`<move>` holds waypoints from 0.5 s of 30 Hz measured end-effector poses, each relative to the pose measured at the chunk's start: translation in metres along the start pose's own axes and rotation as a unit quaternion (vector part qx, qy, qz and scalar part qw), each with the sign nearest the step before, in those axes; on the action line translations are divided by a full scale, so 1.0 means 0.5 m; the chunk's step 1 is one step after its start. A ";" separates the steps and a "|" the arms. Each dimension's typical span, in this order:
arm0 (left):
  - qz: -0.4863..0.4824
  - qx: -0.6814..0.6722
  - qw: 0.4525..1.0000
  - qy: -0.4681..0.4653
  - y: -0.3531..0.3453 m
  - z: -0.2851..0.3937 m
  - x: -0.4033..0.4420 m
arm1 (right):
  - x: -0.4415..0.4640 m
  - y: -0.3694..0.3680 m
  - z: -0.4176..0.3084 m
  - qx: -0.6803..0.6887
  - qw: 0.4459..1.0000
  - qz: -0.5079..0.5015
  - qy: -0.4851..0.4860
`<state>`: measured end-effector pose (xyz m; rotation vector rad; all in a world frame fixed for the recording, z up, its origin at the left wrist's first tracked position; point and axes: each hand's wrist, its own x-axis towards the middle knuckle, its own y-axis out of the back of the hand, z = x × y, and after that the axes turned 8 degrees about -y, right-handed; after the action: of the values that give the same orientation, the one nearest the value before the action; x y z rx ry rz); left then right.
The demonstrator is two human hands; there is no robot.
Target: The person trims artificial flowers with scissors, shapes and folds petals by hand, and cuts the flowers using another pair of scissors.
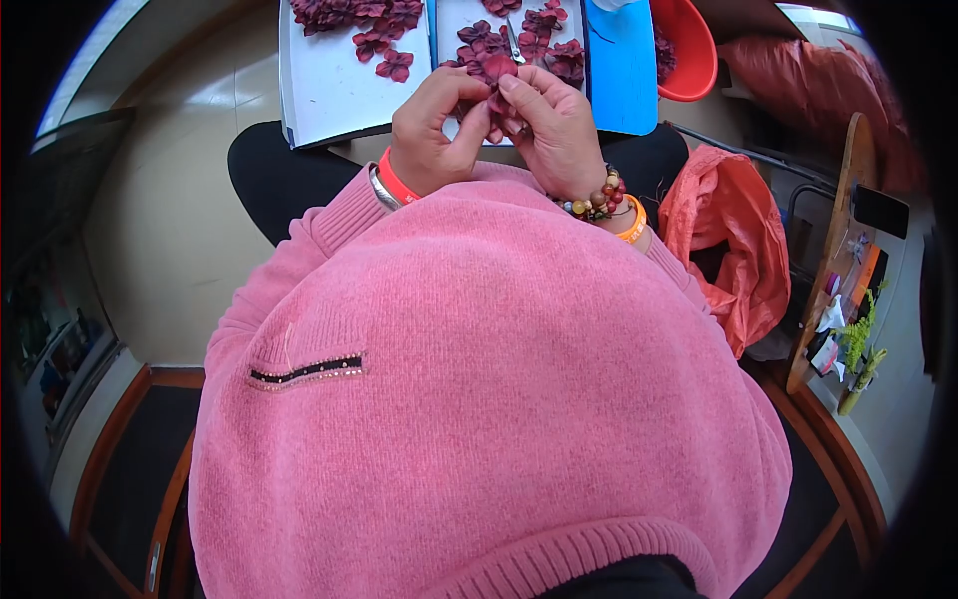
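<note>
Both of my hands meet at the top centre over a white board, pinching a dark red fabric flower (500, 70) between them. My left hand (439, 125) has its thumb and fingers closed at the flower's left side. My right hand (554, 130) grips the petals from the right, thumb on top. Just beyond the fingers lie several more dark red artificial flowers (535, 46) and a pair of small scissors (515, 42). The lower part of the held flower is partly hidden by my fingers.
More flowers (395, 66) lie on the white board (339, 100) at left. A blue panel (624, 90) is at right, beside a red bowl (689, 60) with dark petals inside. Farther right are a red plastic bag (738, 240) and a wooden table edge (833, 250) bearing a phone (880, 213).
</note>
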<state>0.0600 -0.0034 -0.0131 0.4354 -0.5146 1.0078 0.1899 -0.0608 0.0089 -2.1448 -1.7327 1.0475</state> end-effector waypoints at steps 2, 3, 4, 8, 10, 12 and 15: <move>0.018 -0.127 0.982 0.141 0.003 0.015 0.002 | 0.004 0.008 0.007 -0.063 0.997 0.002 0.033; 0.029 -0.052 0.994 0.088 0.005 0.002 0.006 | 0.006 0.008 0.008 -0.094 0.994 0.003 0.049; 0.021 -0.030 0.997 0.071 0.007 -0.002 0.007 | 0.003 0.006 0.006 -0.121 0.991 0.017 0.059; -0.038 0.109 0.993 -0.010 0.022 -0.015 0.011 | 0.001 -0.007 0.007 -0.173 0.980 0.029 0.090; -0.075 0.166 0.982 -0.051 0.026 -0.015 0.015 | -0.001 -0.004 0.008 -0.166 0.982 0.022 0.090; -0.076 0.211 0.968 -0.111 0.024 -0.010 0.022 | -0.001 -0.002 0.005 -0.151 0.985 0.015 0.076; -0.080 0.270 0.938 -0.202 0.020 -0.008 0.027 | 0.001 0.006 0.002 -0.161 0.986 0.013 0.051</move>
<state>0.0582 0.0129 -0.0073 1.1755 -0.5538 0.8943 0.1917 -0.0618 0.0061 -2.3658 -1.9393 0.6845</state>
